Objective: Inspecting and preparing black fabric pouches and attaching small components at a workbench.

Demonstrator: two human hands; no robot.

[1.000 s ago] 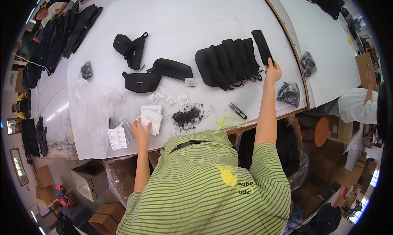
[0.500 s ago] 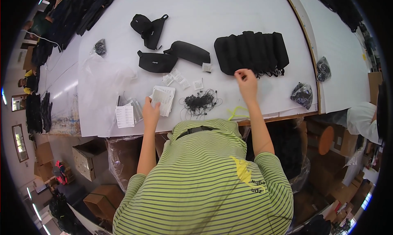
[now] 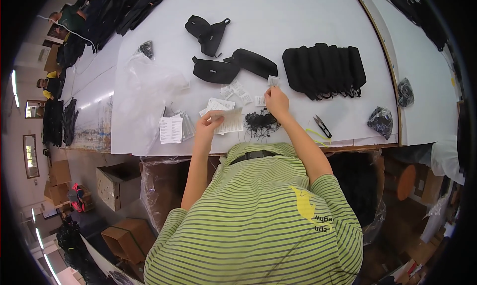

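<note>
My left hand point(image 3: 204, 129) pinches a white printed card point(image 3: 230, 121) above a stack of similar cards point(image 3: 218, 105). My right hand point(image 3: 276, 103) has its fingers drawn together beside a small white label point(image 3: 260, 101); what is between the fingertips, if anything, is hidden. Just below it lies a tangle of black strings point(image 3: 260, 122). Beyond the hands are a black pouch point(image 3: 213, 70) and a second black pouch point(image 3: 254, 62), with more small white labels point(image 3: 240, 91) in front of them. A pair of thread snips point(image 3: 322, 127) rests to the right of my right forearm.
A row of black pouches point(image 3: 325, 70) lies at the right, and two more overlap point(image 3: 207, 35) farther back. Left are another card stack point(image 3: 171, 130) and clear plastic point(image 3: 144, 86). A plastic-wrapped black bundle point(image 3: 380, 122) sits near the table's right edge. People stand far left.
My right hand has left the row of pouches and moved left to the small labels. My left hand now lifts a card off the stack. The snips have come into sight. The view has shifted.
</note>
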